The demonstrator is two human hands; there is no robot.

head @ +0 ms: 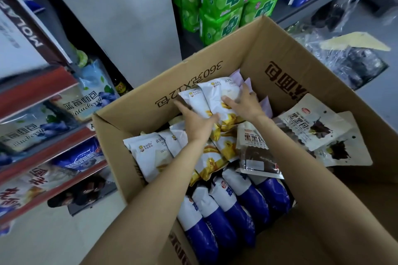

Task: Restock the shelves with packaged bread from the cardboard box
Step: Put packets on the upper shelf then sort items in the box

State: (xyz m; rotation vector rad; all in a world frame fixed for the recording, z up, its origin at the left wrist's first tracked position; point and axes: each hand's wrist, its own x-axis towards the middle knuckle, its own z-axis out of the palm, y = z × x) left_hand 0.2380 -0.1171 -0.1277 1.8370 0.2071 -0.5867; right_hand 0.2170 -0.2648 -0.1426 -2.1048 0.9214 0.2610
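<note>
Blue-and-white bread packs (226,211): nearest row, stood on edge side by side in the cardboard box (280,66), likely so they lift out singly. White-and-yellow XianDu bread packs (212,97): a small bundle at the far wall, raised above the rest. Left hand (197,123): fingers curled under the bundle's left edge. Right hand (245,103): fingers spread over its top, pressing the packs together so several travel at once. Black bread packets (314,122): loose on the right flap. Shelves (43,97), left: blueberry bread already faced outward.
</note>
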